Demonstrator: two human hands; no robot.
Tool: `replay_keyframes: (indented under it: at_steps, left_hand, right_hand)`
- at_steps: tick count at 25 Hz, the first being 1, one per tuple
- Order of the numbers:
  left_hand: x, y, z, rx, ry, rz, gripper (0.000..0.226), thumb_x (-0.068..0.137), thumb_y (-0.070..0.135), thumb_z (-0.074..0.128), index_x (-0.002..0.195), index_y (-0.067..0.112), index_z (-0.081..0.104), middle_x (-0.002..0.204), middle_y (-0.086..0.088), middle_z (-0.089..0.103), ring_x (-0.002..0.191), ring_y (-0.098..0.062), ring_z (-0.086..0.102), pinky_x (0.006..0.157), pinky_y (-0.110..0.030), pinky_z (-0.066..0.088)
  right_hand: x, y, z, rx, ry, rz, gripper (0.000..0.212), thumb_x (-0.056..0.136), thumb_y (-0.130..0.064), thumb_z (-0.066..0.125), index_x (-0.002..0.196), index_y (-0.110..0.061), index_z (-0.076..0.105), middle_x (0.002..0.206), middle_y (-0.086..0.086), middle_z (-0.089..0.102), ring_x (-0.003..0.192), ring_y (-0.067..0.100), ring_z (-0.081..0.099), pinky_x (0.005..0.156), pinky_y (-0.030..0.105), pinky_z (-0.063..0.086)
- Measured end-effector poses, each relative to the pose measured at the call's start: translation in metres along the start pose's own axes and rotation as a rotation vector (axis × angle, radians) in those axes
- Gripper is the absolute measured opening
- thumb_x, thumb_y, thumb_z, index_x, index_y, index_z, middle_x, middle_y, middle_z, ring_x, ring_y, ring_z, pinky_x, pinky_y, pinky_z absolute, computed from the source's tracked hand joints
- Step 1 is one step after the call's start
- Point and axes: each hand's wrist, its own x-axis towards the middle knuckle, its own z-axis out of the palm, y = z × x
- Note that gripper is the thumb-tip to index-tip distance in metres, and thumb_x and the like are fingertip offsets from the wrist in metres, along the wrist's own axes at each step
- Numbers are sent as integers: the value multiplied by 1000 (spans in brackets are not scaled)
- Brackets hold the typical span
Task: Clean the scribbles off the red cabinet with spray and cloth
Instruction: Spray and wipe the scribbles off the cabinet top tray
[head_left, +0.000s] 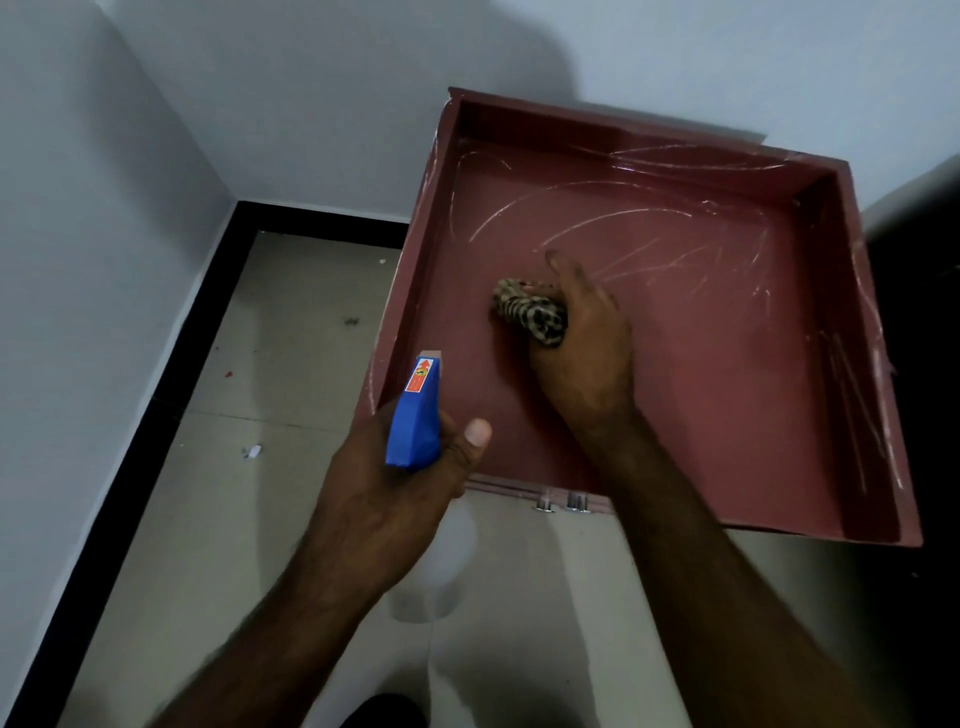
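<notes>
Gripping a bunched, patterned cloth (530, 317), the right hand (584, 358) presses it onto the recessed top of the red cabinet (691, 426), which stands in a corner against the wall (322, 104). The wad sits near the middle of the panel, probably because the white scribbles (623, 215) begin just beyond it and fan out toward the far and right edges; the near part looks free of marks. The left hand (395, 499) is wrapped round the blue spray bottle (415, 415) at the near left corner, nozzle end pointing forward, likely held ready so more spray can follow without setting the cloth down. The hands are apart. Many marks are left, so the job seems well short of finished.
</notes>
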Motion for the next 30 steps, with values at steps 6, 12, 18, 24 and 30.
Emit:
replay_keyframes:
  at_steps: [6,12,18,24,30]
  left_hand:
    - [1,2,12,3,5,33,48,75,68,59,83,21,64,72,-1,73,65,-8,68,61,-21,48]
    - [-2,9,16,-9,-22,45,54,72,70,57,82,17,65,74,-4,72,66,-9,67,57,-15,48]
    - [-4,17,27,-10,-30,46,55,68,71,57,85,20,63,75,-5,72,70,-11,68,61,-15,46]
    - [-3,18,28,-22,-34,39,56,67,72,58,83,19,65,73,-4,72,64,-9,67,59,-22,47]
    - [1,22,36,-14,-47,53,53,71,67,60,87,17,64,75,-9,72,68,-21,69,56,-20,46]
  right_hand:
    - [41,9,3,5,68,13,75,78,-18,73,150,-20,52,106,1,76,100,33,68,90,51,56]
    - [1,21,-18,11,19,46,86,69,-2,74,150,-23,52,126,10,72,115,35,64,103,50,52]
    - [43,29,-23,-22,46,86,83,74,-6,72,153,-19,49,114,9,75,108,35,66,97,51,54]
    - [5,41,-34,15,59,92,89,70,3,74,152,-23,50,129,6,72,117,30,64,103,46,54]
    - [42,52,-38,30,89,98,84,75,-4,74,153,-22,49,122,5,74,110,27,68,97,45,58]
